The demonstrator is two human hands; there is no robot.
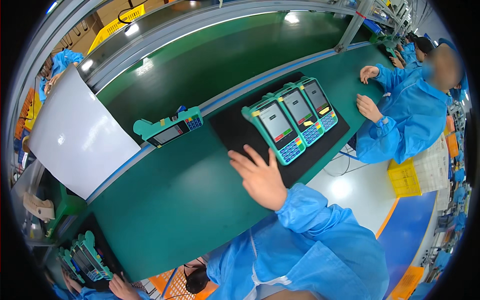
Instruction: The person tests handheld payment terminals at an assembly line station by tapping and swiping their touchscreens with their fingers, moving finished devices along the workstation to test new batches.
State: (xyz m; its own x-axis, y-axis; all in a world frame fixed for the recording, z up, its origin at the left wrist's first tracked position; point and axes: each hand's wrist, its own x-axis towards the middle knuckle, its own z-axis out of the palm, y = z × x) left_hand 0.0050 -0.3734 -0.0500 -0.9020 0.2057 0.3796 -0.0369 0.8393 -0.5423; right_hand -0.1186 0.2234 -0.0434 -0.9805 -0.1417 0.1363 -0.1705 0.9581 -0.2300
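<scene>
My right hand (262, 182) is open, palm down, its fingers spread over the left edge of a black mat (230, 129) on the green table. It holds nothing; I cannot tell whether the fingertips touch the mat. Three green payment terminals stand side by side on the mat, screens lit and keypads towards me. The nearest terminal (277, 131) is just right of my fingers. Beyond it are the middle terminal (302, 115) and the far one (320, 104); both carry small yellow pieces. Another terminal (170, 131) lies sideways by the table's back edge. My left hand is out of view.
A co-worker in blue (405, 117) sits at the right with both hands raised. At lower left, another person's hand (122, 288) is beside more terminals (87, 257). A white panel (82, 132) stands at the left. A metal post (355, 25) rises behind the table.
</scene>
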